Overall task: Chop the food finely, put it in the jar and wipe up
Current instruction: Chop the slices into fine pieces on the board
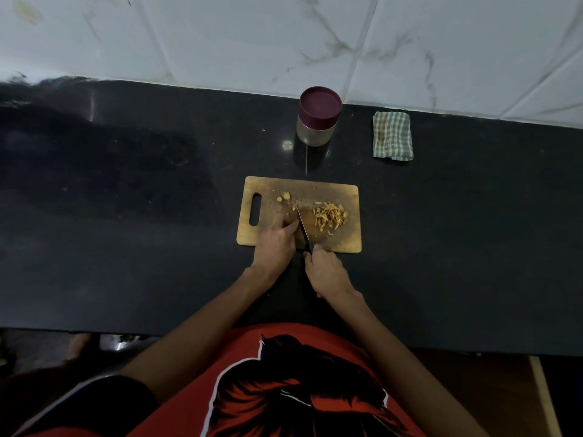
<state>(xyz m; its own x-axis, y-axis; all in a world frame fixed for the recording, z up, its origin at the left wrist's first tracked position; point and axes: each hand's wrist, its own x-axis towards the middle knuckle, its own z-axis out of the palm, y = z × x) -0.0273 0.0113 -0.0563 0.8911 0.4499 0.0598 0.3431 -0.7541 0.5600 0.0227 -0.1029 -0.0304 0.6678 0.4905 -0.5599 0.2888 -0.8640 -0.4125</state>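
A wooden chopping board (pixel 344 241) lies on the black counter in front of me. A heap of yellow chopped strips (pixel 330 215) sits on its right half, and a few small uncut bits (pixel 285 196) lie near its far left. My right hand (pixel 325 272) grips the handle of a knife (pixel 302 226), whose blade points away across the board. My left hand (pixel 276 244) rests on the board beside the blade, fingers bent down; what lies under them is hidden. A jar (pixel 318 121) with a maroon lid on stands beyond the board. A folded checked cloth (pixel 393 135) lies to its right.
The black counter (pixel 126 216) stretches wide to the left and right, backed by a white tiled wall (pixel 284 36). Its front edge runs just before my red shirt. A few crumbs speckle the counter by the jar.
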